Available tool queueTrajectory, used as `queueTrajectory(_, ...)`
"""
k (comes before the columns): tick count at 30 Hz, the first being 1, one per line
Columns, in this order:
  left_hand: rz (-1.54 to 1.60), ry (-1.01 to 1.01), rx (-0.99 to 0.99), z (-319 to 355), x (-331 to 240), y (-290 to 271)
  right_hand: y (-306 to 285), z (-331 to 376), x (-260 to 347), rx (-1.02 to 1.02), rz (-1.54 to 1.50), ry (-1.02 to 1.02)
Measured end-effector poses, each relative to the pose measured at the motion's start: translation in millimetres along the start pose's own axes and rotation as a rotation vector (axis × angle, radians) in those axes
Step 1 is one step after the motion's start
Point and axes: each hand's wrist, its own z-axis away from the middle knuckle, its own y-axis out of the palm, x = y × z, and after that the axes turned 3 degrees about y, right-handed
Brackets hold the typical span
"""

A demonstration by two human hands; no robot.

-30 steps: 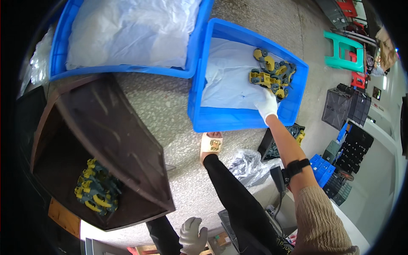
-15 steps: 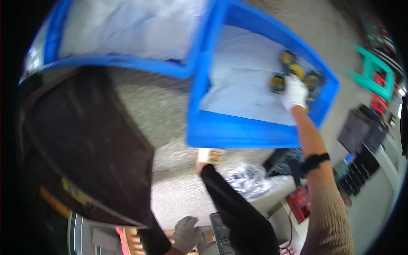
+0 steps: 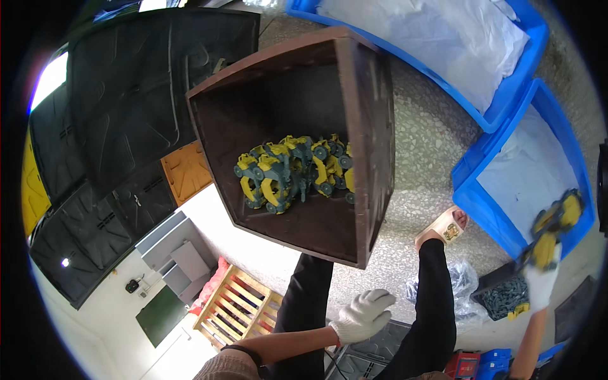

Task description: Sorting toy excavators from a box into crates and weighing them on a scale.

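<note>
My right hand [image 3: 542,285], in a white glove, is closed on a yellow-and-grey plastic toy vehicle [image 3: 544,250] at the near right edge of the smaller blue bin. Another yellow-and-grey piece [image 3: 570,208] shows just beyond it in the bin; I cannot tell whether the two touch. My left hand [image 3: 364,316], also gloved, hovers over my legs with fingers apart and nothing in it. In front of me a deep brown crate [image 3: 368,152] holds several similar toy vehicles [image 3: 285,170] heaped together on its bottom.
The smaller blue bin [image 3: 484,212] and a larger blue bin [image 3: 437,66] are lined with white sheeting. A dark box of grey parts [image 3: 503,297] and clear plastic wrap [image 3: 465,285] lie near my foot. Black crates [image 3: 130,82] stand left; a wooden pallet [image 3: 237,307] is behind.
The view has swung left, bringing the brown crate's inside into sight. My right hand has drawn from inside the smaller bin to its near edge, with a toy vehicle in it.
</note>
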Motion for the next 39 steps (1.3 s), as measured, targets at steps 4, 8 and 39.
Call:
queueTrajectory(4, 0.515, 0.117, -0.094, 11.3, -25.0, -57.3, 3.1, 115.2, 115.4, 0.603, 0.379, -0.537)
queueTrajectory(8, 0.750, 0.062, 0.103, 37.4, 13.6, -105.8, 119.9, 169.8, 161.4, 1.420, -0.975, -0.050)
queueTrajectory(39, 1.763, -0.416, 0.364, 85.8, 202.2, -147.7, 298.5, 185.6, 265.4, 1.362, -1.142, 0.212)
